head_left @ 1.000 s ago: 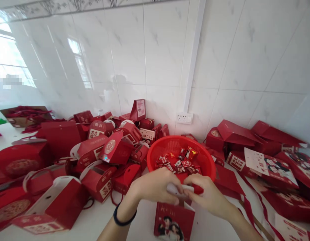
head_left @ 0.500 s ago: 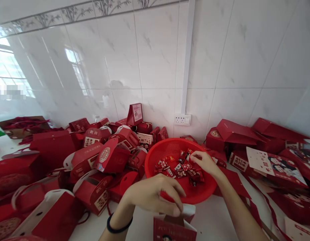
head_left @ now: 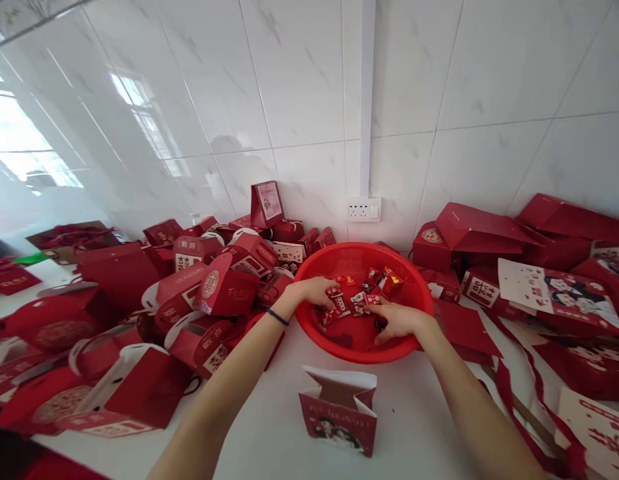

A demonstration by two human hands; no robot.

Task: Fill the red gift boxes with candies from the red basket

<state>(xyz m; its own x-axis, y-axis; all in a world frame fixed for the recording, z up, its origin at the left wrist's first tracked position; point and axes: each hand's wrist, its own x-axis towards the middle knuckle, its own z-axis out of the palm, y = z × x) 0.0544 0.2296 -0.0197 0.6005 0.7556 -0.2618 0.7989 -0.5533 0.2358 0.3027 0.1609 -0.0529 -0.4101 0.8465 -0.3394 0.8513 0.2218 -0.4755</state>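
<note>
"Two heaps of red boxes on that white counter (head_left: 269,433), right?"

"Yes, the left heap (head_left: 229,287) fills the left side of the frame, and the right heap (head_left: 479,230) runs along the right edge. The red basket (head_left: 362,355) sits between them, at centre."

"How would that handle?"

"Probably light and fairly stiff; I'd take it by opposite sides of the rim."

"And the open box (head_left: 339,417)?"

"Lower centre, upright, in front of the basket and apart from both hands. It looks like thin card, so a hard squeeze could crease it. Pinch it low on the side walls, clear of the raised flaps."

"What are the hands doing?"

"Both are in the basket. The right hand (head_left: 402,320) is open, thumb and fingers spread at the sweets (head_left: 342,307). The left hand (head_left: 314,291) curls over some at the basket's left; whether it grips any, I can't tell."

"Are the sweets fragile?"

"Light, I'd guess, with slippery wrappers. Fingertips around the middle of each packet should do."

"What can't you make out?"

"The left fingertips are partly hidden among wrappers. The box's bottom is out of sight, the outer boxes are cut off by the frame, and the small print is unreadable."
</note>
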